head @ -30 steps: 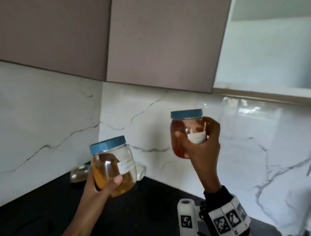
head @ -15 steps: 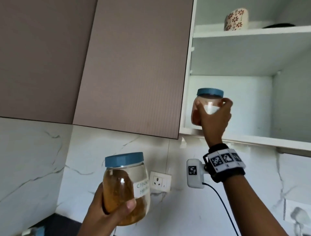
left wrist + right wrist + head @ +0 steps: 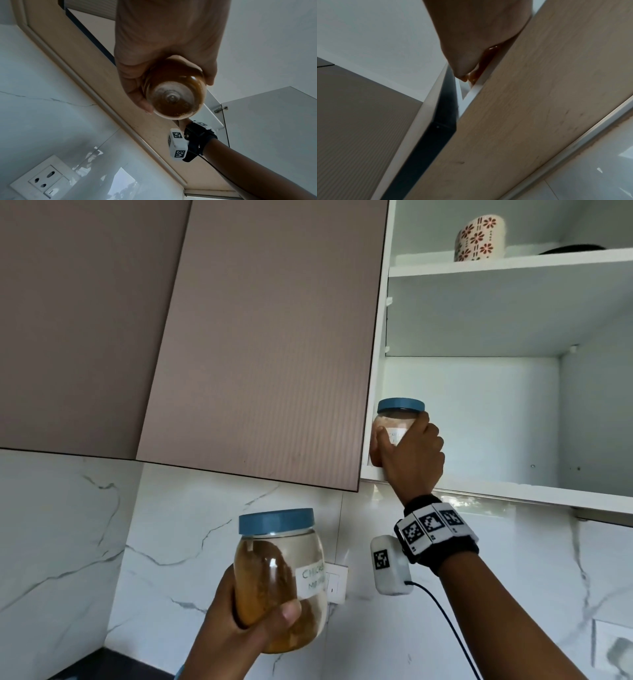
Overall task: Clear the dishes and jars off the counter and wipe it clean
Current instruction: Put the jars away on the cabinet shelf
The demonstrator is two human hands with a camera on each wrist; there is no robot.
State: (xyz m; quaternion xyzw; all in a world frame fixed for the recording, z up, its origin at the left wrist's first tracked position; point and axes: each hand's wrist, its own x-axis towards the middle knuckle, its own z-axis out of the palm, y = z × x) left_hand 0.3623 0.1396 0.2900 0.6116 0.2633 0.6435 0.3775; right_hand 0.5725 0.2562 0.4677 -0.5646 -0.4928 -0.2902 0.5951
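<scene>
While the right arm is stretched upward, the right hand is wrapped around a small clear jar with a blue lid and pale pinkish-brown contents, thumb on its left face and fingers curled over the right side below the lid. This jar is held at the front left corner of the white lower cabinet shelf, just beside the taupe ribbed cabinet door; whether its base touches the shelf cannot be told. Lower, the left hand is closed on a larger clear blue-lidded jar of brown powder, gripped around its lower half and held upright before the white marble backsplash.
</scene>
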